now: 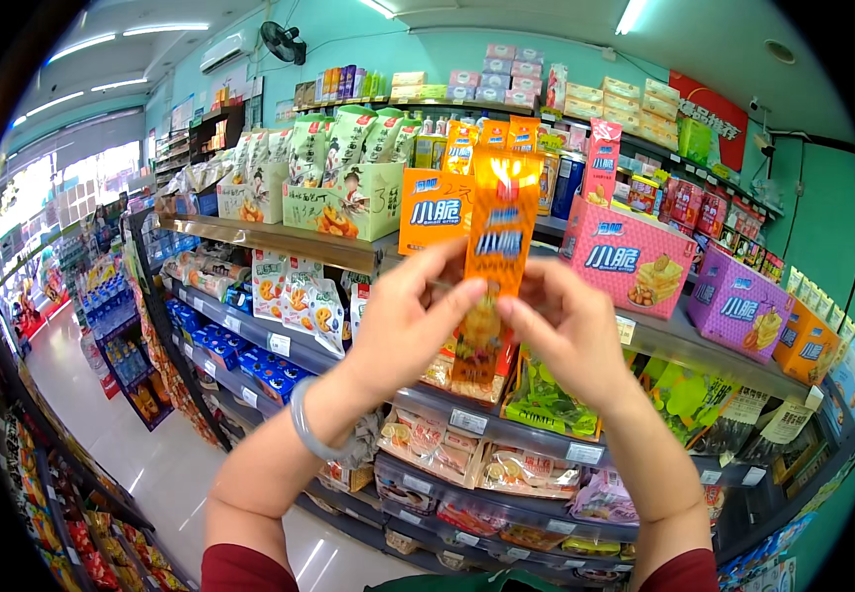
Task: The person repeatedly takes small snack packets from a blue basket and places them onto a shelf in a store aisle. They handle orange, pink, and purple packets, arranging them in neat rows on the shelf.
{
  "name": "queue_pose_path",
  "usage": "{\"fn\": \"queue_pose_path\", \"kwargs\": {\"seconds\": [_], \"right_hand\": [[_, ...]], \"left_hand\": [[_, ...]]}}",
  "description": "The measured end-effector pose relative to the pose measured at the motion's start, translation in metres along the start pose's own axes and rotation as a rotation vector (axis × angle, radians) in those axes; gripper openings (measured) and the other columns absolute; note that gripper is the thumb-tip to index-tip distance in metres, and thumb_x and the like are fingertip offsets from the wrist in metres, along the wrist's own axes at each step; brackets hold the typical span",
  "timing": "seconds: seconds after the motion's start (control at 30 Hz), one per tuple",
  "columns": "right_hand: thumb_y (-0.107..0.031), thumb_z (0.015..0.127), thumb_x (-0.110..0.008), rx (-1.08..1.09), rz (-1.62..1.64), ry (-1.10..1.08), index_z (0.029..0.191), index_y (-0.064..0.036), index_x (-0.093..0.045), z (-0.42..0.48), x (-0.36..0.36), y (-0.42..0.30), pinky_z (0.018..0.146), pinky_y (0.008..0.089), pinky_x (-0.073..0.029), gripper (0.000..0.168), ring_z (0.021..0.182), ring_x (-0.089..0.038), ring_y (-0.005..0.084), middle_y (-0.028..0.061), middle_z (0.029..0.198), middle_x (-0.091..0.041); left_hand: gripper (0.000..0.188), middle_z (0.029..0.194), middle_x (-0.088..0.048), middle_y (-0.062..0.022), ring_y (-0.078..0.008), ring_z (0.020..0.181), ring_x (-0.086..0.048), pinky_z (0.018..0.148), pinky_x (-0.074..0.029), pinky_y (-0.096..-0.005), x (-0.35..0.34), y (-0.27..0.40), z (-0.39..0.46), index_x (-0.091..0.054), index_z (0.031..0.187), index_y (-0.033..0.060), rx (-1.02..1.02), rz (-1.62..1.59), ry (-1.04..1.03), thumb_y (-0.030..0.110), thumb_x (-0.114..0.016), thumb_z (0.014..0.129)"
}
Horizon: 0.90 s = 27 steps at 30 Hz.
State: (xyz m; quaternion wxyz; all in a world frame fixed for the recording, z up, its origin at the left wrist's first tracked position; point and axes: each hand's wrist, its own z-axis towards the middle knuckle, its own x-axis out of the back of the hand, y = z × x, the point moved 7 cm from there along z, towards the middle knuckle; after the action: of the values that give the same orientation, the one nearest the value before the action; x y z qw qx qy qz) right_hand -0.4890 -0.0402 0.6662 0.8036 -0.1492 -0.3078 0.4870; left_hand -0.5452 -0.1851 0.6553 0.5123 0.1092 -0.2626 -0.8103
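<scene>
Both hands hold one long orange snack packet (503, 222) upright in front of the shelves. My left hand (416, 307) grips its left edge, thumb across the front, and my right hand (564, 318) grips the right edge with its thumb on the front. A pale bangle circles the left wrist. Just behind stands an orange display box (427, 211) with similar orange packets (461, 148) upright in it. To the right is a pink display box (631, 255) with a pink packet (603, 163) standing up at its left end. Part of the orange box is hidden by the held packet.
A purple snack box (738, 303) and a smaller orange box (805, 344) stand further right. Light green display boxes (342, 211) of bagged snacks are on the left. Lower shelves (287, 344) with price tags hold more packs. An aisle floor (176, 473) runs at the left.
</scene>
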Motion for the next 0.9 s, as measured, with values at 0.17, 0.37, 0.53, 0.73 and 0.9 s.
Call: {"fn": "queue_pose_path", "kwargs": {"seconds": [0.17,0.37,0.53,0.73,0.9], "right_hand": [[-0.013,0.093,-0.062,0.128,-0.235,0.012,0.115,0.005,-0.056,0.063,0.012,-0.020,0.065,0.0231,-0.053,0.029,0.085,-0.063,0.0099,0.0074,0.100,-0.066],[-0.020,0.090,-0.065,0.329,-0.170,0.194,0.107,0.006,-0.060,0.129,0.017,-0.036,0.068,0.0318,-0.054,0.032,0.075,-0.069,0.0189,0.0146,0.087,-0.070],[-0.020,0.091,-0.064,0.474,-0.273,0.317,0.107,0.005,-0.059,0.176,0.018,-0.036,0.067,0.0339,-0.055,0.030,0.075,-0.070,0.0235,0.0169,0.089,-0.070],[-0.019,0.092,-0.064,0.203,-0.582,0.278,0.106,0.003,-0.060,0.200,0.009,-0.004,0.071,0.0311,-0.055,0.027,0.085,-0.068,0.0194,0.0146,0.092,-0.069],[-0.027,0.089,-0.066,0.054,-0.716,0.208,0.104,0.002,-0.062,0.196,-0.004,0.019,0.076,0.0369,-0.052,0.033,0.085,-0.068,0.0267,0.0176,0.093,-0.069]], "left_hand": [[0.045,0.093,-0.066,-0.0107,-0.0120,0.084,-0.060,0.074,-0.050,-0.0269,0.020,0.021,0.068,-0.055,0.125,-0.0071,-0.106,0.090,-0.060,0.022,-0.063,0.092],[0.039,0.083,-0.069,-0.0109,-0.0159,0.073,-0.065,0.067,-0.051,-0.0296,0.046,0.038,0.135,-0.062,0.124,0.0079,-0.240,0.374,0.074,0.030,-0.060,0.093],[0.041,0.098,-0.068,-0.0033,-0.0086,0.083,-0.062,0.069,-0.054,-0.0263,0.056,0.042,0.184,-0.056,0.133,0.0090,-0.437,0.557,0.024,0.029,-0.058,0.096],[0.031,0.090,-0.068,-0.0063,-0.0111,0.081,-0.062,0.073,-0.052,-0.0281,0.063,-0.011,0.200,-0.060,0.122,0.0052,-0.285,0.588,0.073,0.023,-0.053,0.098],[0.031,0.092,-0.067,-0.0052,-0.0109,0.078,-0.060,0.073,-0.050,-0.0272,0.069,-0.054,0.197,-0.061,0.120,0.0039,-0.130,0.574,-0.005,0.025,-0.053,0.098]]}}
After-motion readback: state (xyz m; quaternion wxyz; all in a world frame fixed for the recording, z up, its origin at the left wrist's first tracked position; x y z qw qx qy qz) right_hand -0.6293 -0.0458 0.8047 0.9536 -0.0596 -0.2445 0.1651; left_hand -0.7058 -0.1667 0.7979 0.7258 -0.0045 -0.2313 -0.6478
